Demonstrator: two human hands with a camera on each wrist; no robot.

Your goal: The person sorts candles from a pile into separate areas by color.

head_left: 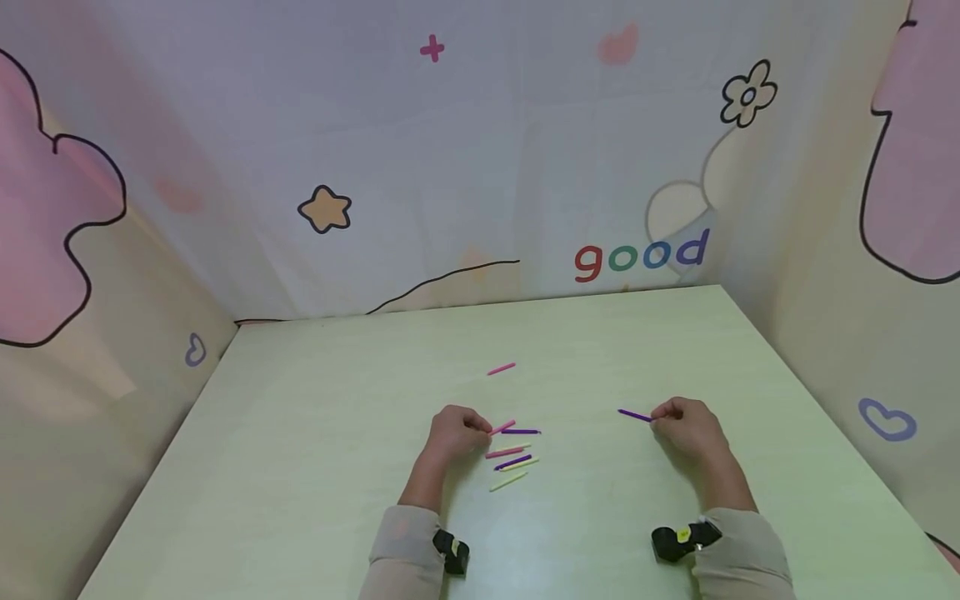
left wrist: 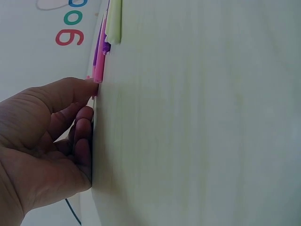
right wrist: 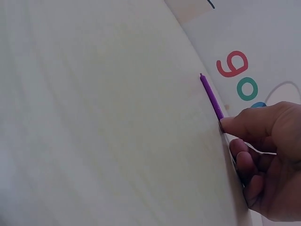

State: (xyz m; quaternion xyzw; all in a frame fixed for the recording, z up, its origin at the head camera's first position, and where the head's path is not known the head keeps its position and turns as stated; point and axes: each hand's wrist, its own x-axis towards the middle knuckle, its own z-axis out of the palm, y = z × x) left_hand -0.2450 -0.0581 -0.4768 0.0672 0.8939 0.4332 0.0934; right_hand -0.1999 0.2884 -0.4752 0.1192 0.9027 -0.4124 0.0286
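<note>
Between the thumb and fingertips of my right hand (head_left: 692, 429), one end of a thin purple candle (head_left: 634, 415) is pinched. The candle points left, low over the table, and its small wick tip shows in the right wrist view. My left hand (head_left: 459, 433) pinches the near end of a pink candle (head_left: 505, 427) at the left side of a loose group. Just beside that one lies a purple candle (head_left: 522, 432). Nearer me are another pink candle (head_left: 504, 452), a second purple candle (head_left: 513, 462) and some yellow candles (head_left: 508, 482).
A single pink candle (head_left: 501, 368) lies farther back on the pale table (head_left: 337, 400). Printed cloth walls (head_left: 480, 167) stand at the back and both sides. Each wrist wears a small black camera (head_left: 452, 552).
</note>
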